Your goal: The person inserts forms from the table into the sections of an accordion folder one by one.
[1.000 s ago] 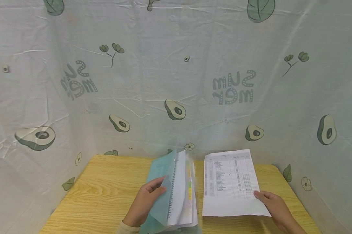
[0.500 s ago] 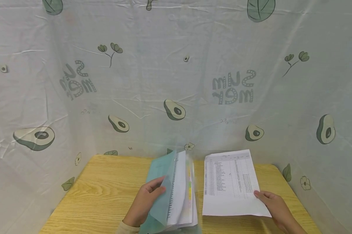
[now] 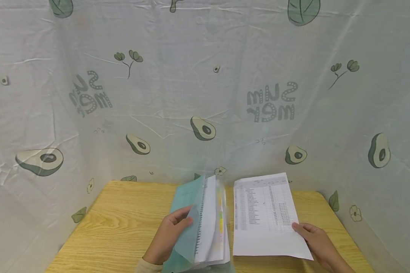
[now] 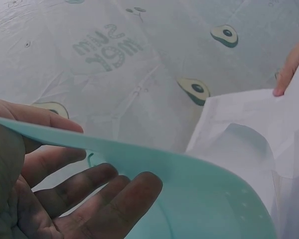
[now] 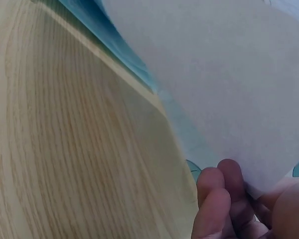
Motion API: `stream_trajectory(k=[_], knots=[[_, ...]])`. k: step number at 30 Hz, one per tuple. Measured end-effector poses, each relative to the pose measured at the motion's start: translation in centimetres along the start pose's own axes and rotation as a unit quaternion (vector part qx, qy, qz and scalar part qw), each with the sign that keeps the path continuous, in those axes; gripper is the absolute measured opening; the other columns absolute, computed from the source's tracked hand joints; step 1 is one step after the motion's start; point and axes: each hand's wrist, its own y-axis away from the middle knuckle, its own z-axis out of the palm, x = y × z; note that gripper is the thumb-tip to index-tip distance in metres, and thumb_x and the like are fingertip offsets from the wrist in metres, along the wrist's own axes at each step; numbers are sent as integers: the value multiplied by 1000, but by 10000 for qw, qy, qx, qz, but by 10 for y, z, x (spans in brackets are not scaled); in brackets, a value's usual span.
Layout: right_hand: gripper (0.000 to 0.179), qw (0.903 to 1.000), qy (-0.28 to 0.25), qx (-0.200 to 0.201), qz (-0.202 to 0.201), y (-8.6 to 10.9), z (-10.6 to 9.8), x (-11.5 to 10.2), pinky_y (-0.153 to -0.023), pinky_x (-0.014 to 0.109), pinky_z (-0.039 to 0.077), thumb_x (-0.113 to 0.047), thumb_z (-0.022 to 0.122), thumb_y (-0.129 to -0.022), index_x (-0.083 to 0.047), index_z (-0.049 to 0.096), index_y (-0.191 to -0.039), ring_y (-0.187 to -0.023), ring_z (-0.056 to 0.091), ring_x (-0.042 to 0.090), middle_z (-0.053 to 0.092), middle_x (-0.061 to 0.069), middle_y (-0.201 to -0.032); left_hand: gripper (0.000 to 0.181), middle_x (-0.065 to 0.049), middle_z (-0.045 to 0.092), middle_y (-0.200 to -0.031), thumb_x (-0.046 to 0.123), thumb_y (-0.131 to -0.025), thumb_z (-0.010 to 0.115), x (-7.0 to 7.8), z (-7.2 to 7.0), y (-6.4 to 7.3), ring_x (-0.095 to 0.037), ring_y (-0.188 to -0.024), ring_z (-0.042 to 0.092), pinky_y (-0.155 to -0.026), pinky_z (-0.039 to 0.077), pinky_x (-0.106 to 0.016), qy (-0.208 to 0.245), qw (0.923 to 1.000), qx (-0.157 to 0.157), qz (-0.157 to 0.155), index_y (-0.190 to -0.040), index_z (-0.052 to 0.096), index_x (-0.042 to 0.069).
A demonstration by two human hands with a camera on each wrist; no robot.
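My left hand (image 3: 172, 233) holds up the translucent teal cover of a folder (image 3: 186, 193), pinched between thumb and fingers. Inside the folder lie white papers (image 3: 210, 220), with punched holes along one edge and coloured tabs (image 3: 221, 220) at the right side. In the left wrist view the teal cover (image 4: 189, 184) passes between the thumb side and the fingers. To the right, my right hand (image 3: 315, 240) pinches the lower right edge of a white sheet (image 3: 264, 216) printed with a table. The right wrist view shows the blank back of that sheet (image 5: 219, 84) over the fingers.
A wooden table (image 3: 116, 220) lies under everything, its bare surface showing at the left. Behind and at both sides hangs a pale curtain (image 3: 171, 94) printed with avocados and leaves.
My right hand has brought the printed sheet slightly to the left, closer to the folder. My left hand and the folder stay where they were.
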Motion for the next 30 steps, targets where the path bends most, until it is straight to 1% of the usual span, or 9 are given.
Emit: stream_trajectory(k=[7, 11, 16, 21, 30], knots=[[58, 9997, 153, 170, 12, -2, 5, 4, -67, 33, 59, -41, 64, -103, 11, 65, -127, -83, 71, 20, 77, 7, -100, 48, -16, 57, -147, 23, -103, 64, 0, 0, -1, -24, -126, 59, -94, 53, -33, -43, 10000, -39, -5, -146, 57, 3], [54, 9999, 75, 140, -7, -2, 7, 7, -66, 34, 59, -40, 65, -103, 10, 66, -124, -81, 72, 21, 77, 7, -98, 48, -17, 57, -148, 23, -104, 64, 2, -1, -1, -24, -125, 59, -94, 53, -32, -56, 9999, -84, -33, -146, 57, 3], [50, 9999, 100, 100, -62, -1, 12, 10, -65, 35, 59, -37, 65, -103, 10, 68, -122, -79, 72, 20, 77, 6, -94, 48, -17, 58, -147, 24, -104, 64, 3, -1, 0, -23, -123, 60, -92, 53, -31, -24, 9999, -109, -43, -146, 56, 2], [56, 9997, 203, 136, -26, 0, 15, 9, -64, 35, 58, -41, 66, -102, 10, 67, -124, -79, 71, 21, 77, 6, -94, 49, -17, 57, -147, 25, -104, 64, 3, -1, 2, -22, -124, 58, -93, 52, -29, 30, 9999, -132, -2, -146, 57, 2], [60, 9991, 343, 227, 17, 0, 14, 9, -65, 33, 58, -44, 65, -102, 10, 65, -127, -80, 70, 20, 76, 5, -97, 49, -18, 56, -148, 25, -103, 64, 1, -2, 2, -21, -119, 61, -89, 55, -30, 147, 9998, -140, -33, -147, 56, 3]])
